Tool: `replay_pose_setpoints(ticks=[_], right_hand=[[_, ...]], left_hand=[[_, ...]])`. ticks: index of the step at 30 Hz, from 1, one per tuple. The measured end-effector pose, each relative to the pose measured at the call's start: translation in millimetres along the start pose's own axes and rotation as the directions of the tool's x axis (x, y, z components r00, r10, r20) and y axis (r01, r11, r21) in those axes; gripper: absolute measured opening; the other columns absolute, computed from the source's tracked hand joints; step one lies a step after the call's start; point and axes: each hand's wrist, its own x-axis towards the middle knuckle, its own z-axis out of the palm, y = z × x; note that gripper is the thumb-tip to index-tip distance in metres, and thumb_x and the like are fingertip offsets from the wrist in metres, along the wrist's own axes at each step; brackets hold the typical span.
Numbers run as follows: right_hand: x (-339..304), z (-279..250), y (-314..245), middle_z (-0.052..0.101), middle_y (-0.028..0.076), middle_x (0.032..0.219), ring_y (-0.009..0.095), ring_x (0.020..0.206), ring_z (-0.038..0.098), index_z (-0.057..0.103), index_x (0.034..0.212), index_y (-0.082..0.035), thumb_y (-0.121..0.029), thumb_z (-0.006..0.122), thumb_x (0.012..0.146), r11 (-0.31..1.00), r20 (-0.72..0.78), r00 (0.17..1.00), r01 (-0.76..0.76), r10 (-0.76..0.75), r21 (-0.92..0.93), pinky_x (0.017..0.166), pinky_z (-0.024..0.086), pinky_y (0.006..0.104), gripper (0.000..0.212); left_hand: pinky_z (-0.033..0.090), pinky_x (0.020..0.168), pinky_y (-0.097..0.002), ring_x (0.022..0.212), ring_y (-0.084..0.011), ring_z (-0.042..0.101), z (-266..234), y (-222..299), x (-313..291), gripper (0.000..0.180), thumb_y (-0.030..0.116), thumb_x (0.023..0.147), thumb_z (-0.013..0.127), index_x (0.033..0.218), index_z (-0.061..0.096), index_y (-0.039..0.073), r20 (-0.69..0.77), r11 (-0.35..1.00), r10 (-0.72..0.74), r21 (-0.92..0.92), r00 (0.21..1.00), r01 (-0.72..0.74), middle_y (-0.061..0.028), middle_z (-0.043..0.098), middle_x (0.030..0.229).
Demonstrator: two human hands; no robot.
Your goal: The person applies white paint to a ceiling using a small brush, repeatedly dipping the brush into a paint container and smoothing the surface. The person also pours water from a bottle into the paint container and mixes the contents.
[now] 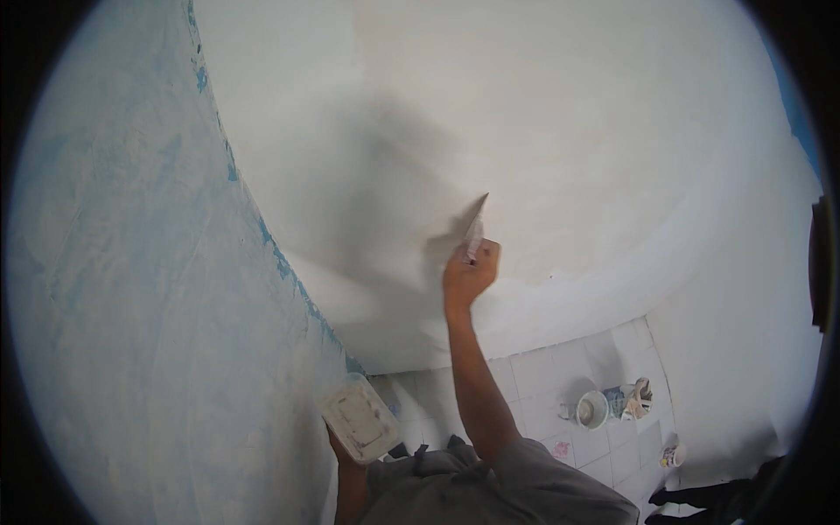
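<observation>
White plastered wall (525,131) centre; pale wall (131,262) at left streaked blue; white square-tiled floor (542,376) lower right; grey shirt (525,490) at bottom.

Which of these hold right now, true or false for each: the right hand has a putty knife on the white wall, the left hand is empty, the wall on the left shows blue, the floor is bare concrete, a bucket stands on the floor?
1. The right hand holds a putty knife against the white wall. True.
2. The left hand is empty. False: it holds a flat board smeared with filler.
3. The left wall shows blue patches. True.
4. The floor is bare concrete. False: it is laid with white tiles.
5. A white bucket stands on the floor. True.
</observation>
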Motion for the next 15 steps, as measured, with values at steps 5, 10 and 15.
replay_pose_setpoints(ticks=[5, 10, 15], right_hand=[[-55, 49, -26, 0.06, 0.013, 0.096, 0.031, 0.084, 0.06, 0.068, 0.107, -0.004, 0.0, 0.066, 0.074, 0.998, 0.201, 0.978, 0.052, -0.046, -0.025, 0.07, 0.05, 0.0406, 0.033], [-43, 23, -6, 0.059, 0.011, 0.096, 0.028, 0.088, 0.06, 0.068, 0.114, -0.006, 0.005, 0.064, 0.074, 0.985, 0.13, 0.991, -0.043, 0.022, 0.165, 0.068, 0.049, 0.038, 0.042], [4, 24, -17, 0.055, 0.011, 0.096, 0.029, 0.088, 0.058, 0.066, 0.121, -0.01, 0.003, 0.061, 0.077, 0.981, -0.113, 0.98, 0.147, -0.161, -0.123, 0.066, 0.049, 0.0381, 0.046]], left_hand=[[0.046, 0.094, -0.0637, 0.119, -0.04, 0.055, -55, 10, 32, 0.079, 0.067, 0.091, 0.042, 0.147, 0.037, 0.012, 0.069, 0.98, -0.056, -0.186, 0.996, 0.068, -0.0166, 0.052, 0.138], [0.044, 0.096, -0.0655, 0.121, -0.0423, 0.053, -63, 14, 43, 0.079, 0.067, 0.091, 0.042, 0.148, 0.036, 0.012, 0.314, 0.923, -0.094, -0.329, 0.945, 0.201, -0.0166, 0.05, 0.141], [0.045, 0.095, -0.062, 0.118, -0.0394, 0.055, -31, 17, 37, 0.073, 0.063, 0.093, 0.04, 0.145, 0.039, 0.012, 0.129, 0.985, -0.053, -0.153, 0.99, 0.073, -0.0136, 0.052, 0.136]])
